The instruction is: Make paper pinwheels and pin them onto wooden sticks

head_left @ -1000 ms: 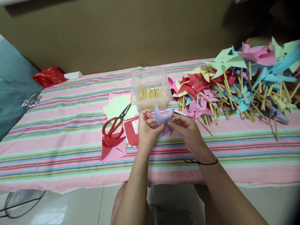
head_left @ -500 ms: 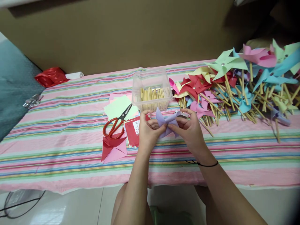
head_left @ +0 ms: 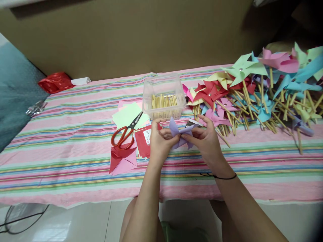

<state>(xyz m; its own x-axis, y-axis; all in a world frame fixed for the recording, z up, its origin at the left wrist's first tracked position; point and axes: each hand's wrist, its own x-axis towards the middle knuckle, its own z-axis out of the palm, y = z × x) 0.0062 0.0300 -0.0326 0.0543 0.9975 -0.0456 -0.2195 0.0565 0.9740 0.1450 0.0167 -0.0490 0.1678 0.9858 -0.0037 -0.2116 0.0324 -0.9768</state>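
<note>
A purple paper pinwheel is pinched between both hands near the middle of the view, its blades curled in. My left hand presses its thumb at the pinwheel's centre from the left. From the right, my right hand grips it with thumb and fingers; its index finger is raised. No stick shows on this pinwheel. Just beyond the hands stands a clear plastic box with many short wooden sticks. A small dark packet lies behind the right hand.
Left of the hands are red-handled scissors, green paper, a red packet and folded red and pink paper. Finished pinwheels pile up at the right. A red bag lies far left on the striped cloth.
The purple pinwheel and both hands have shifted slightly right. My right index finger has lifted a little, and more of the dark packet behind shows.
</note>
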